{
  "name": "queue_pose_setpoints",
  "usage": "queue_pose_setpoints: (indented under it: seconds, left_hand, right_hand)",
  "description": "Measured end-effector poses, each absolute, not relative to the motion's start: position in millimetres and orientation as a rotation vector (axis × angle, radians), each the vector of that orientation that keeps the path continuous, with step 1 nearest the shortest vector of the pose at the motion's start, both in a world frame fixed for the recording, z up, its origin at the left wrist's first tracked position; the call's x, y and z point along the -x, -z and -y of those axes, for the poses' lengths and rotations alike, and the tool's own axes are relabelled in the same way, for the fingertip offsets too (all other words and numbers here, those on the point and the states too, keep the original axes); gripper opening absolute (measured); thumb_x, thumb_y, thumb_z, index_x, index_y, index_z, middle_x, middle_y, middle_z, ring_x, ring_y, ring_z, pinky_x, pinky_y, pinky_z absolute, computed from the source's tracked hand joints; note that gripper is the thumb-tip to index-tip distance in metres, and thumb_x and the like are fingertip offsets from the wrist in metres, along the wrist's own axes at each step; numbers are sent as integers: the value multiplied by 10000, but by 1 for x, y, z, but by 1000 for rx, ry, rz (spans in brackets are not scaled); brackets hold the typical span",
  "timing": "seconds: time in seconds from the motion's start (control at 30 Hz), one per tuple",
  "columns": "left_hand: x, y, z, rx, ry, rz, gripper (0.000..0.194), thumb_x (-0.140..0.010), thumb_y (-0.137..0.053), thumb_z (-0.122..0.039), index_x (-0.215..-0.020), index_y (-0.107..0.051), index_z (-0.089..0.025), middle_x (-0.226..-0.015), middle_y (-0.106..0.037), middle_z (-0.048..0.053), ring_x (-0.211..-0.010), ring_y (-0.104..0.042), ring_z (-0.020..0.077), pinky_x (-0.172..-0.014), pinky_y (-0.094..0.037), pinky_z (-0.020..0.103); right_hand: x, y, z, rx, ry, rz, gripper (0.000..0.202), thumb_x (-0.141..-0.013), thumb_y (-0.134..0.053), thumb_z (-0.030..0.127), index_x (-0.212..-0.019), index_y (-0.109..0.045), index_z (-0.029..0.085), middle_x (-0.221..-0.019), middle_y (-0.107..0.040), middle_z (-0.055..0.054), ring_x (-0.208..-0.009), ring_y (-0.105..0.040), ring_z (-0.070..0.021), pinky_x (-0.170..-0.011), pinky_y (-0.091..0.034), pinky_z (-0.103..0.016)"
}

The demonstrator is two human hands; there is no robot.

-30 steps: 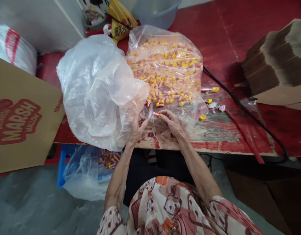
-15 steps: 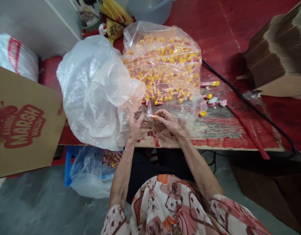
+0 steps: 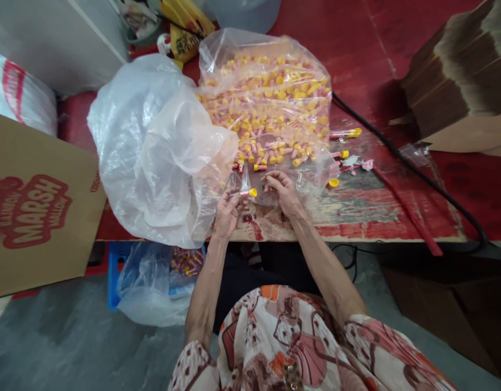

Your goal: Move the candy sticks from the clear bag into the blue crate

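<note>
Yellow cap, red-and-white body: one tube (image 3: 247,193), pinched in the fingers of my left hand (image 3: 227,214), over the bench (image 3: 356,233) near its front edge. My right hand (image 3: 286,195) is close by, fingers parted and bent, nothing visible in them. Pinch looks light; a slip could send the tube rolling off the edge. Slack film of the clear bag (image 3: 211,51) lies near both hands, might snag a finger. Stray cap (image 3: 334,183) at right: squeezing hard may pop a lid.

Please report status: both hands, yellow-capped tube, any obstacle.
Left hand pinching yellow-capped tube. Right hand off it, seemingly empty. No obstacle seen; clear bag of tubes beyond.
</note>
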State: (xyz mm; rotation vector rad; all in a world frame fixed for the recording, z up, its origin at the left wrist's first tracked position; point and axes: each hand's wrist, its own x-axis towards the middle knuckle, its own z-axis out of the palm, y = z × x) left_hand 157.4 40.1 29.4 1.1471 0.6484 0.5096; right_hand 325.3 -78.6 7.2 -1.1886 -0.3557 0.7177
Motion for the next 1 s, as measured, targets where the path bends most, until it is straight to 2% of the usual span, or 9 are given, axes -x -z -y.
queue_pose_setpoints:
  seconds: [0.13, 0.27, 0.37, 0.53, 0.7, 0.8, 0.87, 1.0]
  left_hand:
    - [-144, -40, -45, -1601, -538, -741, 398, -968, -820, -552, -1164, -674, -238, -886, -730, 10, -738, -722, 166, -716, -609, 288]
    - [-140, -52, -42, -2207, -460, -634, 143, -1035, -741, -359, -1108, -708, -241, -1081, -745, 83, -979, -741, 248, -917, -596, 352]
    - [-146, -58, -36, -2416, -309, -573, 32, -1040, -692, -256, -1056, -685, -229, -1068, -713, 93, -1011, -716, 272, -967, -555, 364]
    - [-154, -62, -44, -2367, -184, -587, 47, -1015, -710, -247, -1046, -680, -230, -993, -707, 52, -964, -704, 247, -920, -540, 344]
    - [-147, -58, -64, -2098, -200, -626, 98, -1050, -673, -331, -1029, -676, -236, -914, -746, 6, -821, -729, 182, -789, -574, 296]
    - [-140, -56, -63, -2039, -237, -696, 166, -1067, -674, -406, -1060, -674, -240, -967, -786, 17, -855, -768, 176, -796, -604, 289]
    - [-137, -56, -56, -2126, -269, -724, 185, -1073, -684, -432, -1066, -687, -247, -919, -774, 10, -829, -758, 176, -790, -603, 291]
    - [-140, -54, -36, -2397, -391, -690, 133, -1082, -690, -389, -1103, -709, -259, -996, -783, 48, -896, -746, 207, -849, -598, 323]
  right_hand:
    - [-327, 1, 78, 1147, -634, 295, 371, -899, -798, 592, -996, -670, 258, -1002, -764, -17, -741, -638, -119, -711, -548, -263]
    - [-329, 7, 79, 1146, -650, 282, 361, -938, -775, 599, -1021, -678, 261, -1040, -767, -25, -771, -649, -124, -725, -564, -267]
    - [-332, 10, 81, 1136, -693, 275, 364, -956, -786, 599, -1059, -685, 264, -1063, -775, -26, -792, -659, -125, -724, -568, -259]
    - [-333, 12, 80, 1090, -716, 273, 333, -981, -789, 572, -1068, -692, 266, -1027, -758, -16, -802, -666, -120, -712, -558, -250]
    - [-331, 10, 79, 1007, -713, 215, 350, -905, -863, 549, -1006, -691, 262, -977, -763, 2, -757, -650, -111, -685, -555, -234]
    - [-331, 11, 79, 978, -715, 197, 365, -885, -881, 550, -990, -684, 262, -958, -759, 12, -746, -652, -105, -682, -558, -225]
    - [-331, 12, 78, 964, -710, 202, 355, -894, -878, 539, -988, -681, 259, -954, -756, 14, -737, -653, -99, -685, -560, -222]
    - [-331, 15, 77, 1016, -689, 230, 327, -947, -825, 542, -997, -666, 261, -956, -750, 13, -722, -650, -103, -682, -555, -233]
